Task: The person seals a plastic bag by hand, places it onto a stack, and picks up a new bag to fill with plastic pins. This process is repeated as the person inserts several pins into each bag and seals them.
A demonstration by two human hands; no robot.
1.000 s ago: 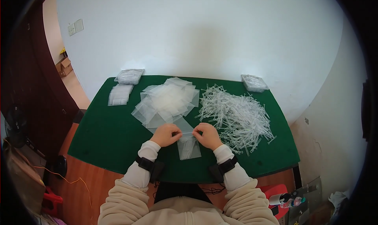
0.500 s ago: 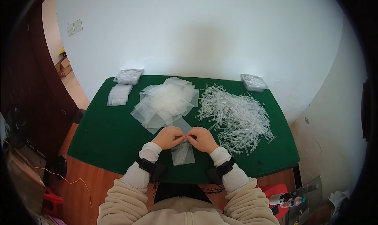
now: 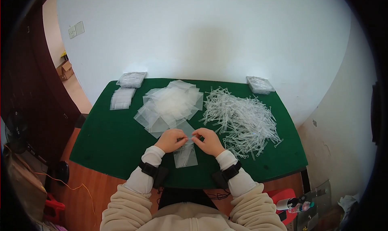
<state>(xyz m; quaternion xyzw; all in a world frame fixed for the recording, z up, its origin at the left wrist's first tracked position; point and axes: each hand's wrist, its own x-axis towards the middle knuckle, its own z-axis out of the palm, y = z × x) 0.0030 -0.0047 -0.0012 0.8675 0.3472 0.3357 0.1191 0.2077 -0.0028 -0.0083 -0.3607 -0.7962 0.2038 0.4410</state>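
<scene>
At the near middle of the table, a small clear plastic bag [image 3: 186, 157] hangs toward me with thin clear pieces inside. My left hand [image 3: 171, 141] pinches its upper edge between thumb and fingers. My right hand [image 3: 207, 142] is closed at the upper right corner of the same bag, its fingertips a short gap from the left ones. Just beyond my hands lies a spread heap of empty clear bags [image 3: 171, 103]. A large pile of thin clear plastic sticks with looped ends [image 3: 242, 120] lies to the right.
A green-topped table [image 3: 105, 138] stands against a white wall. Stacked filled bags [image 3: 131, 80] and a smaller bag stack [image 3: 122, 98] lie at far left, another packet [image 3: 260, 85] at far right. A red stool [image 3: 285, 196] holds bottles [image 3: 301, 207]; a black fan [image 3: 17, 128] stands left.
My fingertips have moved slightly apart along the bag's upper edge. The bag has shifted a little to the left and away from me.
</scene>
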